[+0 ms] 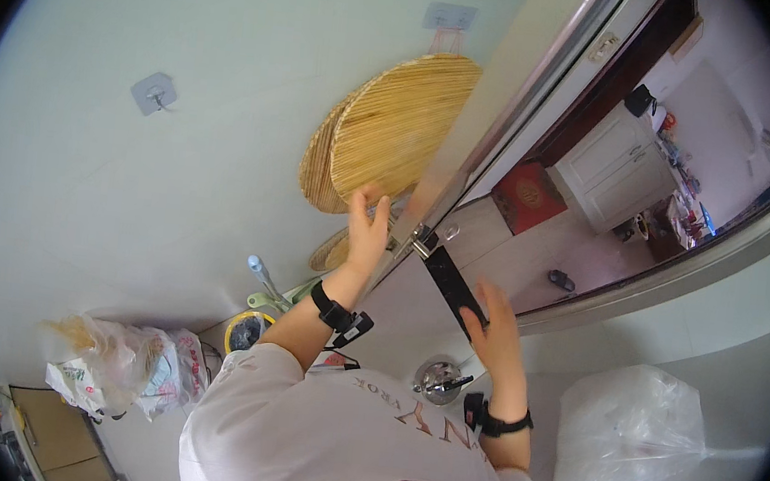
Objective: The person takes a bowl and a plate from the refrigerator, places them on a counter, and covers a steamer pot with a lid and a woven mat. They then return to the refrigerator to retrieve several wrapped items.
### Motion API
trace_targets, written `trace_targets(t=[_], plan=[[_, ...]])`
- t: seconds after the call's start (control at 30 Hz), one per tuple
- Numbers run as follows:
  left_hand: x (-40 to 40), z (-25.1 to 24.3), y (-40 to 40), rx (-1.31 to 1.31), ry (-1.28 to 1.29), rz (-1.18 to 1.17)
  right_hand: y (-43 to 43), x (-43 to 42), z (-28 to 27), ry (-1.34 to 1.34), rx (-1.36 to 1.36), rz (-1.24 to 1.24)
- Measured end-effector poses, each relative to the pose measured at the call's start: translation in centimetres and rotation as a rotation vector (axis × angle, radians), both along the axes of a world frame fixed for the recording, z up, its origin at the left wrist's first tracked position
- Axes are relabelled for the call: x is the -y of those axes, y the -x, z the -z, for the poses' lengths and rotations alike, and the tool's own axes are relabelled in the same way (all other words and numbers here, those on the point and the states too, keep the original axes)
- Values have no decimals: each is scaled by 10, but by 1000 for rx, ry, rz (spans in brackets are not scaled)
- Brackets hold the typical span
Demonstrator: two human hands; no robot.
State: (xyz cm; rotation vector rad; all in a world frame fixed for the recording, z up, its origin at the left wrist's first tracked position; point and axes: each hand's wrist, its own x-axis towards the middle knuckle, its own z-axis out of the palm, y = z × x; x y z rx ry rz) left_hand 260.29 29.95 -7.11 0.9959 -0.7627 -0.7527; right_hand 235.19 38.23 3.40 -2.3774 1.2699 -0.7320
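Observation:
My left hand [367,228] is raised in front of the lower edge of a round woven straw tray [407,121], fingers apart; whether the fingertips touch it I cannot tell. The tray hangs by pink string from an adhesive wall hook [450,17], overlapping another woven tray [322,158] behind it. Beside the glass sliding door [547,68], my right hand [498,328] is near a dark strip on the door, its fingers spread and slightly blurred. Both wrists wear black bands. A metal latch [421,240] sits on the door frame between the hands.
Filled plastic bags [130,362] stand at the lower left near a yellow-rimmed bucket [247,331]. A large translucent bag [629,448] hangs at the right. A round metal fitting [441,379] with a black lever lies below the door. Through the glass are a red mat [529,197] and a white cabinet [615,165].

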Motion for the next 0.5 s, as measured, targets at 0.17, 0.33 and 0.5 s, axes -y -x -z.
trace_targets(t=[0.17, 0.33, 0.5], plan=[[35, 2, -47, 733, -104, -805, -20, 45, -13, 90, 164, -70], [59, 1, -59, 596, -205, -699, -11, 62, -18, 246, 293, 14], [72, 24, -84, 598, -269, -530, 20, 79, 9, 216, 354, 144]])
